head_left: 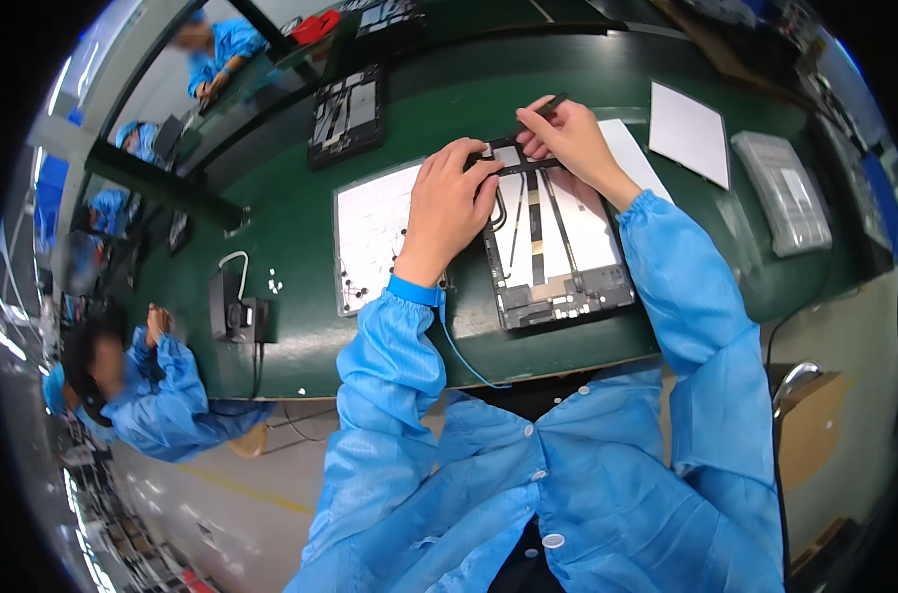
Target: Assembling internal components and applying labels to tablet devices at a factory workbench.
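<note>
An opened tablet (538, 237) lies on the green bench in front of me, its inner frame, dark cables and circuit parts exposed. My left hand (447, 203) is over its upper left corner, fingers bent and their tips at the black top edge. What lies under those fingertips is hidden. Above the tablet's top edge, my right hand (572, 146) is closed in a pinch around a slim black tool (555, 103). Most of that tool is covered by the fingers. A blue wrist strap (415, 290) circles my left wrist, and its cord hangs down to the bench edge.
Left of the tablet is a white sheet (370, 222) with several small dark parts. A second opened tablet (346, 114) lies farther back. A black box device (237, 308) stands left. A white panel (688, 133) and a wrapped stack (785, 193) lie right. Co-workers (177, 395) sit leftward.
</note>
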The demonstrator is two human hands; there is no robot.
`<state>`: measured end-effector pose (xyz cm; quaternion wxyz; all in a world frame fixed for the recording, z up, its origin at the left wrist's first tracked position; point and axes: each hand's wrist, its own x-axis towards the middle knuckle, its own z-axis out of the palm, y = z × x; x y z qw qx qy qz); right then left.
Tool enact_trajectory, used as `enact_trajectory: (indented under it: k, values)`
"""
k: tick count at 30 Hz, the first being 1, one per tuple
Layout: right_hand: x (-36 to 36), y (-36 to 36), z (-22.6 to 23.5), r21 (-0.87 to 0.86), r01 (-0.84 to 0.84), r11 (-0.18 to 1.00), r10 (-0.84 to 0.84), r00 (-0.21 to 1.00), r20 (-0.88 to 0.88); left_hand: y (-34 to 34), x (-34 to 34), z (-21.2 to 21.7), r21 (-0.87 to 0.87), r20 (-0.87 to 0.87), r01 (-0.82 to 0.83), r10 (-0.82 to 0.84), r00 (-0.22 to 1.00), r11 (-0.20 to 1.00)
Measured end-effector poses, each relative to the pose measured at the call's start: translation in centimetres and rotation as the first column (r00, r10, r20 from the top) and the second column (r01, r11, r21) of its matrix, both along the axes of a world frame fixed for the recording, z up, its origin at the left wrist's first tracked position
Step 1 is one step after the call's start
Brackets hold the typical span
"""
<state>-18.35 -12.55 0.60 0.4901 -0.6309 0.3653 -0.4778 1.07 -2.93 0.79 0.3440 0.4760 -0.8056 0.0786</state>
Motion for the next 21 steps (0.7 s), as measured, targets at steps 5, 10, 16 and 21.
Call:
enact_trajectory:
  k: [5, 10, 16, 21]
  values:
    - [-4.0, -0.5, 1.0, -0.171, 0.062, 0.983, -0.044, 0.993, 0.107, -1.5, 0.7, -0.5, 0.013, 0.088, 0.145, -0.145, 0.985, 0.989]
    - [-15.3, 1.7, -1.1, -0.070, 0.009, 0.997, -0.016, 0.996, -0.091, -0.7, -2.6, 3.9, 0.036, 0.187, 0.181, -0.184, 0.965, 0.983]
    - [-20.5, 4.9, -5.3, 0.083, -0.014, 0.996, 0.016, 0.999, -0.029, -1.3, -13.0, 1.9, 0.424, 0.477, 0.364, -0.546, 0.689, 0.830]
    - [-19.8, 4.8, -4.6, 0.069, -0.074, 0.995, 0.077, 0.996, -0.051, -1.9, -13.6, 1.7, 0.580, 0.450, 0.294, -0.599, 0.663, 0.760]
